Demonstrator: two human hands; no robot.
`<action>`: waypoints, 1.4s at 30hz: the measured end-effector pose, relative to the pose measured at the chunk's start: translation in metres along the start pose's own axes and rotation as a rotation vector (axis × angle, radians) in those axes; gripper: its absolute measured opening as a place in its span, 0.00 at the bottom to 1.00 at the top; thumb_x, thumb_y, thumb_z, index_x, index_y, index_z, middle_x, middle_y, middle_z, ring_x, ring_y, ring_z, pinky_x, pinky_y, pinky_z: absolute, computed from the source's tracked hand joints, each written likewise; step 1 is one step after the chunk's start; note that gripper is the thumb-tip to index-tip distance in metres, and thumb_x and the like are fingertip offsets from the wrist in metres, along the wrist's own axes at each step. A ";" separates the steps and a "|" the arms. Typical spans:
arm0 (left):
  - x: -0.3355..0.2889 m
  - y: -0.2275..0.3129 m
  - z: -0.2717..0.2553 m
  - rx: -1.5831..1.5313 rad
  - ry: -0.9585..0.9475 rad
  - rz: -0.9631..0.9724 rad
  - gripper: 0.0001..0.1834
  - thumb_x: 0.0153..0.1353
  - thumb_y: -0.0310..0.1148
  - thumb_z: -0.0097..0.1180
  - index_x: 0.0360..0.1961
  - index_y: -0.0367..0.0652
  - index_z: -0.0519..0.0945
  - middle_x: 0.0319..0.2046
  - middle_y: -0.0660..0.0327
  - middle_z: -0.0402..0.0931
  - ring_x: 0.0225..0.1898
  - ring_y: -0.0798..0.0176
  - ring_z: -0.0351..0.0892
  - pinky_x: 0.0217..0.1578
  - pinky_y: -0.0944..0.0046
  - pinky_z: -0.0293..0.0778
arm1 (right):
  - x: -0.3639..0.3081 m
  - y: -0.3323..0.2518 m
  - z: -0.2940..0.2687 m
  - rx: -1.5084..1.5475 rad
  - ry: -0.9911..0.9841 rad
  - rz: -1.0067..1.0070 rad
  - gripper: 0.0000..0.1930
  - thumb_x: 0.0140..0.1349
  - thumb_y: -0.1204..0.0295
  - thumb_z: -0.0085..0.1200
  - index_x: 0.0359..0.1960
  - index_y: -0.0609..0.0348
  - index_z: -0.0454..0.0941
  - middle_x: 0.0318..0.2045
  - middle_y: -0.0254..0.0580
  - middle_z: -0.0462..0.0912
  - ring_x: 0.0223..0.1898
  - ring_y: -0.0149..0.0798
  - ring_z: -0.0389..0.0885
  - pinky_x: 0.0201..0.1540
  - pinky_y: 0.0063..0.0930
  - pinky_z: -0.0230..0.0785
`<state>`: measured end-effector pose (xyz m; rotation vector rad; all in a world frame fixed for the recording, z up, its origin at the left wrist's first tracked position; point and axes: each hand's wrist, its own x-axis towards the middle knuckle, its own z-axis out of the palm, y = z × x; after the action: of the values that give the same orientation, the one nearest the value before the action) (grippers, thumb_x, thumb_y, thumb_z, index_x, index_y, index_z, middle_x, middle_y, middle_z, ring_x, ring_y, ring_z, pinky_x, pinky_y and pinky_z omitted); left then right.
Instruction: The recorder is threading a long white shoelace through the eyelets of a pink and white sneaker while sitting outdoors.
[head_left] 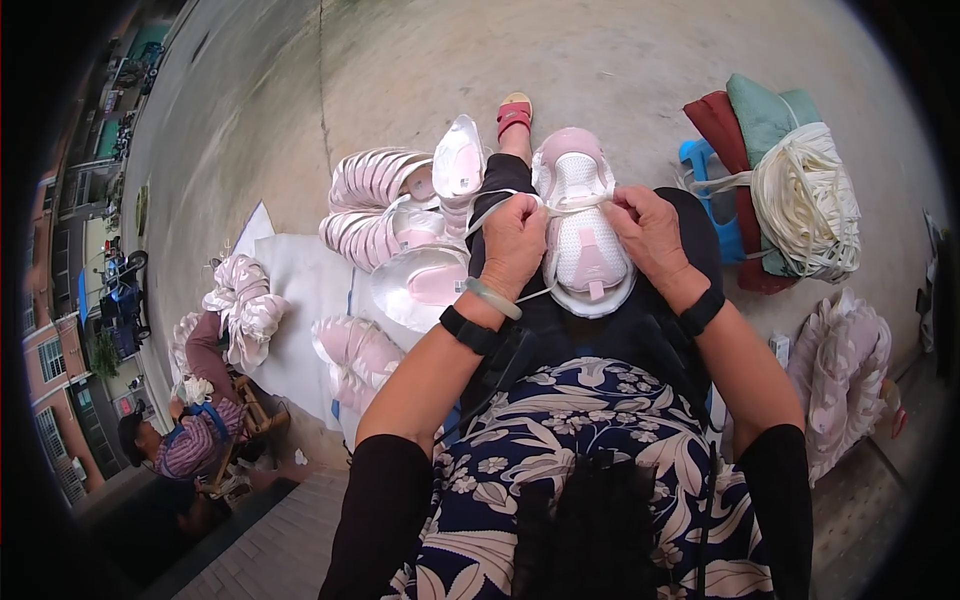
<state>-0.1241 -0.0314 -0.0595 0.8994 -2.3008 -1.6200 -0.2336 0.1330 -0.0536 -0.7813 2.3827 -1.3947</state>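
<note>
A pink-and-white shoe upper (588, 262) lies lengthwise on my lap, its pink toe pointing away from me. A white shoelace (575, 210) crosses it near the middle. My left hand (514, 242) is closed in a pinch on the lace at the upper's left edge, and a loose end trails below by the wrist. On the opposite edge, my right hand (652, 236) has thumb and fingers closed on the lace. The fingertips partly hide the strands between them.
Left of my leg are nested rows of shoe uppers (375, 190) and a single upper (459, 158). At right, a bundle of white laces (808, 195) rests on green and red cloth over a blue stool (712, 195). Bundled uppers (842, 375) lie nearby. Another person (200, 440) sits far left.
</note>
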 end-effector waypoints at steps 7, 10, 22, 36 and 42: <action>0.007 0.001 -0.002 0.131 -0.050 0.093 0.08 0.57 0.27 0.53 0.22 0.38 0.72 0.13 0.66 0.70 0.13 0.76 0.69 0.12 0.73 0.62 | -0.005 -0.005 -0.001 -0.006 -0.031 0.008 0.16 0.49 0.65 0.59 0.37 0.62 0.75 0.26 0.42 0.75 0.25 0.39 0.74 0.32 0.30 0.69; 0.012 0.001 0.000 0.158 -0.052 0.142 0.07 0.55 0.27 0.53 0.22 0.37 0.73 0.13 0.64 0.71 0.13 0.74 0.70 0.12 0.71 0.64 | -0.005 -0.008 -0.002 -0.017 -0.033 0.024 0.20 0.47 0.66 0.61 0.40 0.63 0.74 0.28 0.41 0.75 0.25 0.38 0.74 0.32 0.30 0.69; 0.029 0.026 -0.018 0.137 -0.371 -0.077 0.07 0.54 0.28 0.52 0.21 0.39 0.74 0.15 0.66 0.71 0.12 0.74 0.68 0.11 0.72 0.63 | -0.007 -0.009 -0.012 -0.343 -0.099 -0.182 0.16 0.51 0.65 0.56 0.38 0.61 0.73 0.30 0.48 0.75 0.33 0.51 0.76 0.35 0.40 0.68; 0.008 0.014 0.000 0.211 -0.088 0.169 0.05 0.53 0.27 0.54 0.25 0.37 0.74 0.18 0.49 0.72 0.22 0.50 0.74 0.25 0.58 0.69 | 0.000 -0.013 -0.023 -0.380 -0.200 -0.244 0.13 0.56 0.67 0.50 0.39 0.61 0.70 0.31 0.51 0.76 0.34 0.53 0.76 0.36 0.43 0.68; 0.006 0.017 0.005 0.417 0.030 0.413 0.05 0.52 0.27 0.52 0.23 0.37 0.73 0.21 0.47 0.72 0.27 0.43 0.74 0.27 0.52 0.69 | 0.000 -0.013 -0.019 -0.563 -0.224 -0.282 0.07 0.55 0.70 0.49 0.31 0.61 0.70 0.28 0.48 0.74 0.32 0.49 0.77 0.35 0.39 0.69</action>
<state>-0.1380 -0.0275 -0.0468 0.4584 -2.6285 -0.9762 -0.2383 0.1413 -0.0327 -1.3750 2.5699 -0.6496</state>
